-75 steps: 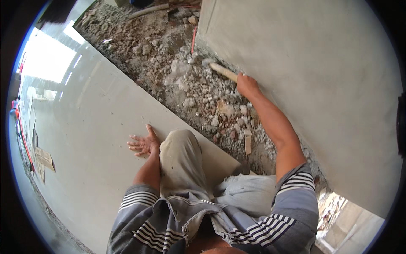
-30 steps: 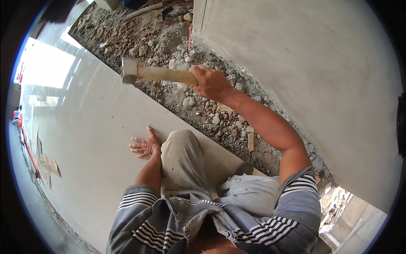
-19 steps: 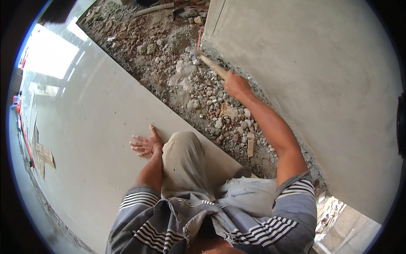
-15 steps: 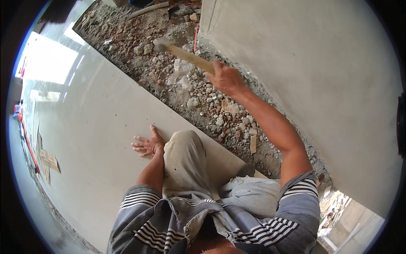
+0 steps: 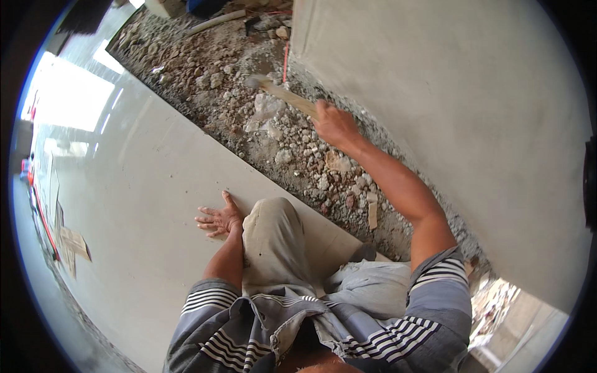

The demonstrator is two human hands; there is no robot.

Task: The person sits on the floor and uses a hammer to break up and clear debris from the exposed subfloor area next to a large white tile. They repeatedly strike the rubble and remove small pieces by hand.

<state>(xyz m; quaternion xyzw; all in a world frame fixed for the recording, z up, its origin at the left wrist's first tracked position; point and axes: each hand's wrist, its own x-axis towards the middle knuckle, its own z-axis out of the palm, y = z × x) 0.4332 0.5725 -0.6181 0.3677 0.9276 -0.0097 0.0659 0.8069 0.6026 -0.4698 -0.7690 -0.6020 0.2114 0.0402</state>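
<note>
My right hand is wrapped round the wooden handle of a hammer. The hammer's head is smeared by motion, over the strip of rubble between the floor and the wall. My left hand rests with fingers spread on the smooth, light grey tile floor, just left of my bent knee. Beside the rubble runs the floor's straight edge, slanting past my knee.
A grey plastered wall rises along the right. Flat pieces of cardboard lie at the far left. A pale pipe lies at the top of the rubble. Near the wall stands a thin red rod.
The hammer and my right hand have shifted slightly to the right and down, with the head end lower over the rubble. My left hand stays on the floor.
</note>
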